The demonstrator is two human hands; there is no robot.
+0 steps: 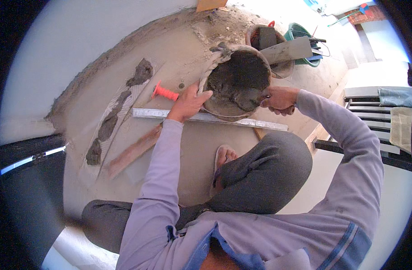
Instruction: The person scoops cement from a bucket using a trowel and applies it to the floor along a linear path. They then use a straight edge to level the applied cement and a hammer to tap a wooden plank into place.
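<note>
A round bucket stands tilted in front of me, with dark wet mortar inside and a rope-like handle along its left rim. My left hand grips the near left rim, thumb over the edge. At the right rim, my right hand is closed round a trowel, whose brown handle end pokes out below the fist; its blade is hidden in the bucket. Beside my left hand lies an orange-red handle. Several mortar dabs run along a combed strip to the left.
A metal straightedge lies across the floor before me, over a wooden board. Beyond the bucket, a second bucket and a green bucket hold tools, with a grey flat blade across them. A slatted rack stands right.
</note>
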